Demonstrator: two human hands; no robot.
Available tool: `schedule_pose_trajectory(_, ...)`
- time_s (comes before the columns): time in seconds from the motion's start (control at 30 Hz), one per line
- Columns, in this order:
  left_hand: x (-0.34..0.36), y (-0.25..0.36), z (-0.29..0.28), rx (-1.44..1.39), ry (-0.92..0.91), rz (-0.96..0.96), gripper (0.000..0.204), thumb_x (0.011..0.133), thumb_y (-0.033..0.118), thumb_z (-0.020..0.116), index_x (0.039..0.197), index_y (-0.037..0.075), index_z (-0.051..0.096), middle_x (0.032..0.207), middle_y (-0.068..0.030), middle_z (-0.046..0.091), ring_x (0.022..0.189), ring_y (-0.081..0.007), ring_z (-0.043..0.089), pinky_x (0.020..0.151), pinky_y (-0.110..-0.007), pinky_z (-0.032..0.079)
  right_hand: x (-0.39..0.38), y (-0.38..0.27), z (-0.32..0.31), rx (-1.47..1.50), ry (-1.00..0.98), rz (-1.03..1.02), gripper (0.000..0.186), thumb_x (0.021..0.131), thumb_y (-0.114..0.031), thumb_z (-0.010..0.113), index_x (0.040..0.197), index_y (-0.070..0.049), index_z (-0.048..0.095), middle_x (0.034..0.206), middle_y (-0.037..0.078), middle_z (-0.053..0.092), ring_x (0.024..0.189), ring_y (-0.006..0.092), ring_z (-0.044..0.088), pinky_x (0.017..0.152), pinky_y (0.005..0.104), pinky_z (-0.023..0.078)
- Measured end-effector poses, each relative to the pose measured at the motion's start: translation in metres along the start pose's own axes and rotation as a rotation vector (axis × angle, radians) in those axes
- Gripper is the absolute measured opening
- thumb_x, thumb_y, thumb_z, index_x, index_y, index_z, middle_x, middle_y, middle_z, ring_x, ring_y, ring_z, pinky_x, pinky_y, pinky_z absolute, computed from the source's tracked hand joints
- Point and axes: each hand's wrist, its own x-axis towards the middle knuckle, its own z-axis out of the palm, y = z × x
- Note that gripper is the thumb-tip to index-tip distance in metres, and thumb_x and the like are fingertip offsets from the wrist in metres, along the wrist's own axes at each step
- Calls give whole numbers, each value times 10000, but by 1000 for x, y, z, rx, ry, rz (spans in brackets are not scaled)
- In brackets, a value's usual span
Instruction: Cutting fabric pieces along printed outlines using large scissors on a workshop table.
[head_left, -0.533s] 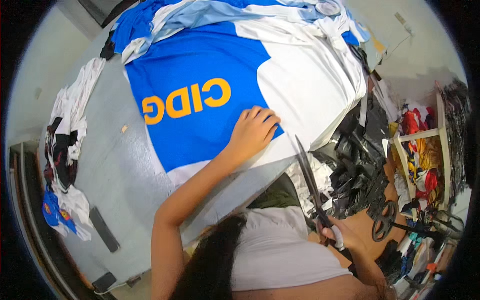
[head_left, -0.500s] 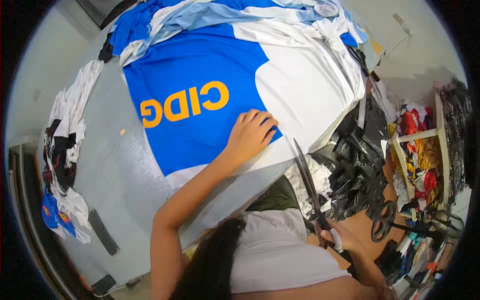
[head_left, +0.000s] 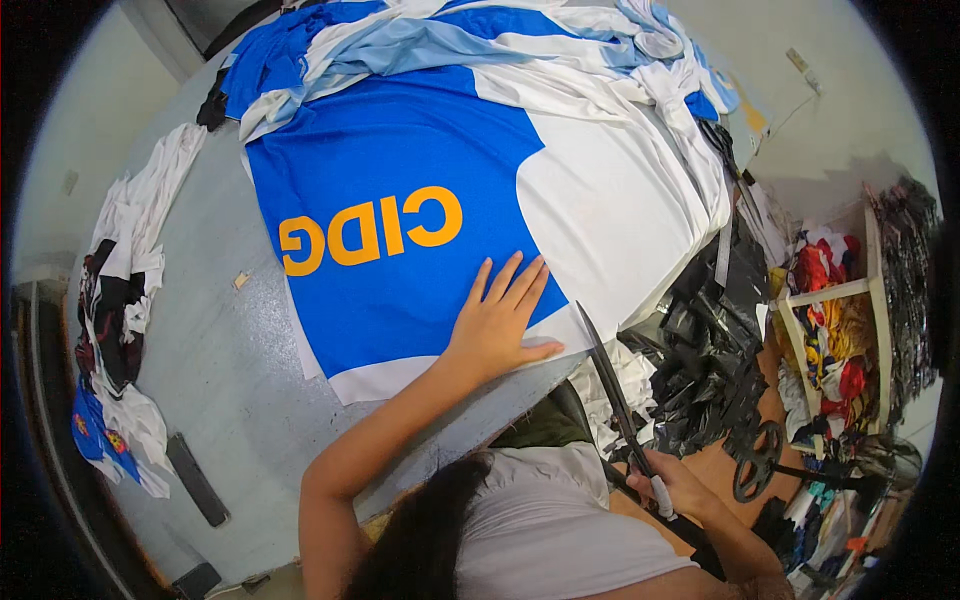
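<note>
Lying on the counter (head_left: 230,350), the blue and white cloth (head_left: 490,220) looks light, soft and floppy, best pinched by an edge. The left hand (head_left: 498,322) rests on it, spread wide; the right hand (head_left: 682,486) grips long scissors (head_left: 612,388), likely heavier.

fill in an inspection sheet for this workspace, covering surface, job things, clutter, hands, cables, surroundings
surface: grey table, mostly covered by cloth at its far side
job things: blue-and-white cloth, spread out; scissors, tips at its near edge
clutter: bunched garments at left, dark bar near them; crumpled black plastic beside the table
hands: left hand flat on the cloth, fingers spread; right hand grips the scissors' handles
cables: thin cord against the right wall
surroundings: shelf of coloured fabric at right
</note>
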Motion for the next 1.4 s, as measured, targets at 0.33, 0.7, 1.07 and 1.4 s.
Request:
schedule_pose_trajectory(0.33, -6, 0, 1, 23, 43, -42, 944, 705, 648, 540, 1295, -67, 361, 1385, -188, 328, 1317, -304, 255, 1071, -503, 140, -3, -6, 0, -128, -27, 118, 423, 875, -403, 550, 877, 20, 534, 684, 71, 545, 573, 111, 536, 508, 284, 440)
schedule_pose_trajectory(0.7, -11, 1, 3, 39, 44, -98, 1056, 673, 715, 511, 1316, -96, 305, 1391, -241, 289, 1334, -322, 215, 1076, -519, 86, 21, -43, -8, -82, -86, 39, 459, 901, -432, 491, 942, 25, 515, 741, 68, 529, 634, 132, 513, 570, 278, 444)
schedule_pose_trajectory(1.07, -10, 0, 2, 29, 23, -108, 1081, 653, 730, 514, 1328, -85, 292, 1406, -230, 265, 1342, -310, 197, 1076, -528, 66, 27, -46, -14, -117, -81, 108, 440, 900, -412, 501, 867, 26, 514, 686, 77, 527, 593, 136, 500, 552, 310, 434)
schedule_pose_trajectory(1.4, -11, 1, 1, 26, 10, -111, 1113, 640, 735, 523, 1330, -100, 267, 1408, -243, 251, 1349, -310, 180, 1076, -531, 56, 34, -43, -26, -396, -55, -58, 484, 897, -438, 484, 879, 43, 540, 702, 149, 561, 644, 240, 557, 601, 361, 437)
